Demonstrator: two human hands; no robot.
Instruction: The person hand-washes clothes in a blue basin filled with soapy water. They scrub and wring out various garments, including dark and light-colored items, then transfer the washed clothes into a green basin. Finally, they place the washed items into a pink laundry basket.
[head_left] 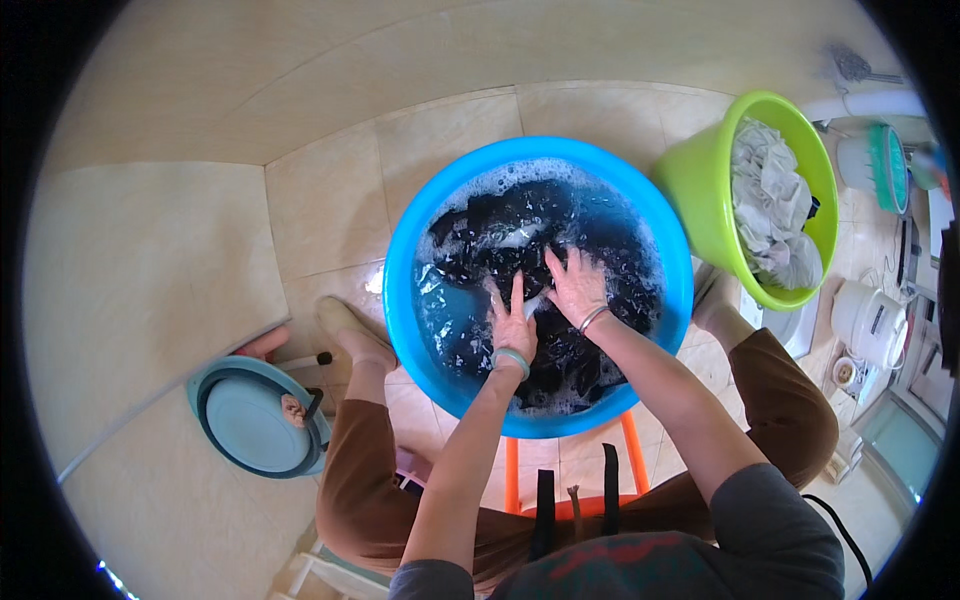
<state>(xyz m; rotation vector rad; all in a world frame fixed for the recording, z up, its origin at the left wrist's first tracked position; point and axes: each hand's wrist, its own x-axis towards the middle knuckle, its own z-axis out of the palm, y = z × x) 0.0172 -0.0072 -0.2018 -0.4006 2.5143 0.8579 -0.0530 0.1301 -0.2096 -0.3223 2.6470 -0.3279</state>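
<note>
A round blue basin [403, 290] holds sudsy bluish water and soaked black cloth [570, 350], perhaps clothing. My left hand [514, 328], a pale green bangle at its wrist, lies on the wet cloth near the basin's middle with fingers spread and pointing away from me. Just to its right, and slightly farther off, my right hand [578, 288] presses on the same cloth, its fingers apart and a silver bangle on the wrist. Between the hands shows a small whitish patch that I cannot make out. Some fingertips are partly hidden by water and cloth.
A lime green bucket [700, 190] with white cloth [768, 200] touches the basin's right side. At left, a grey-blue collapsible basin [258, 425] leans by the wall. Orange stool legs [634, 452] show under the blue basin. A white container [868, 322] stands far right.
</note>
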